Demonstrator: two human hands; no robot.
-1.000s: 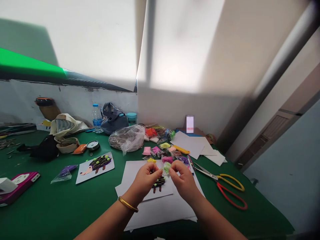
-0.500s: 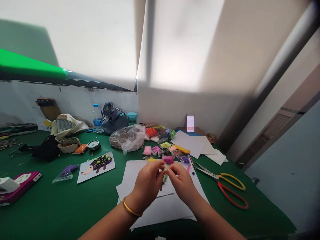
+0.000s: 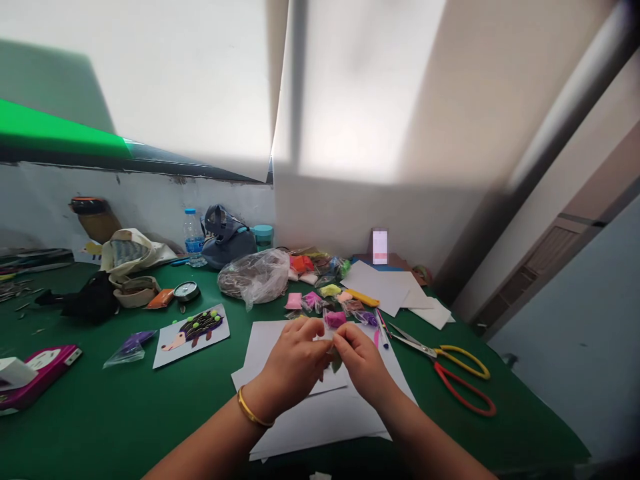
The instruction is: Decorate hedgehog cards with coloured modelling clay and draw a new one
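Green plastic packet [image 3: 337,362] dipped, over white paper sheets [image 3: 325,430] near the green-topped bench's [image 3: 125,413] front edge! Just then the left hand [image 3: 299,353] raised its upper fingers, grip impossible to tell; the right hand [image 3: 363,360], pinching, seemed the packet's main support.

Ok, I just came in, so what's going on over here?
A person is at a green table, working over white paper. The right grip pinches a small green thing, mostly hidden; the left grip is right beside it, its fingertips partly out of sight. A hedgehog card lies to the left, scissors lie to the right, and colourful packets sit just beyond the paper.
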